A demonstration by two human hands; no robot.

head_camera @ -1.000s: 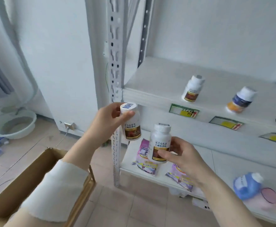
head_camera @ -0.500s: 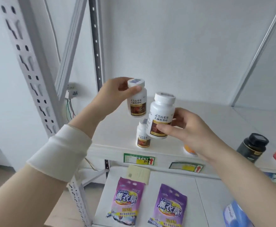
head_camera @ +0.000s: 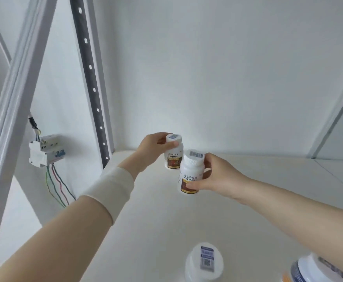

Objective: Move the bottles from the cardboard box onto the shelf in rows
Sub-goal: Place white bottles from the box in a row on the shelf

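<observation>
My left hand (head_camera: 153, 147) grips a white pill bottle (head_camera: 174, 157) by its cap, low over the back of the white shelf (head_camera: 150, 216); I cannot tell whether its base touches the board. My right hand (head_camera: 217, 178) holds a second white bottle (head_camera: 191, 174) with a brown label around its body, upright, just in front and to the right of the first. A third white bottle (head_camera: 204, 261) stands at the shelf's front, seen from above. The cardboard box is out of view.
A white bottle with a blue label (head_camera: 312, 271) stands at the bottom right, partly under my right forearm. A perforated upright (head_camera: 91, 78) and a diagonal brace (head_camera: 12, 102) rise on the left. A breaker with coloured wires (head_camera: 44, 151) hangs on the wall.
Both hands have carried their bottles forward and down over the back of the shelf. The view has tilted up; the lower shelf and its purple bags are gone from sight.
</observation>
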